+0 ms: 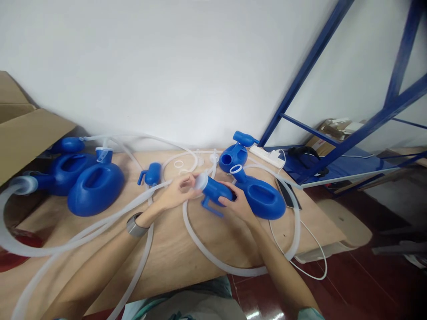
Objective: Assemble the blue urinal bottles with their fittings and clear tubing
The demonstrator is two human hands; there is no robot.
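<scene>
Over the middle of the wooden table, my right hand (236, 201) is wrapped round the rear end of a blue cup-shaped piece (216, 191) with a side handle. The piece lies tilted, its mouth toward the left. A translucent white cap (201, 181) sits at that mouth, and the closed fingers of my left hand (182, 190) grip it. Just right of my right hand lies a blue bottle (265, 198) with a white ring (235, 169) at its neck. A similar blue cup piece (153, 174) rests on the table beyond my left wrist.
Clear hoses (196, 242) loop across the table (173, 258). Blue bottles (96, 189) and a cardboard box (30, 133) are at left. Another blue bottle (242, 155), a power strip (267, 157), a phone (289, 194) and a blue metal rack (307, 129) are at right.
</scene>
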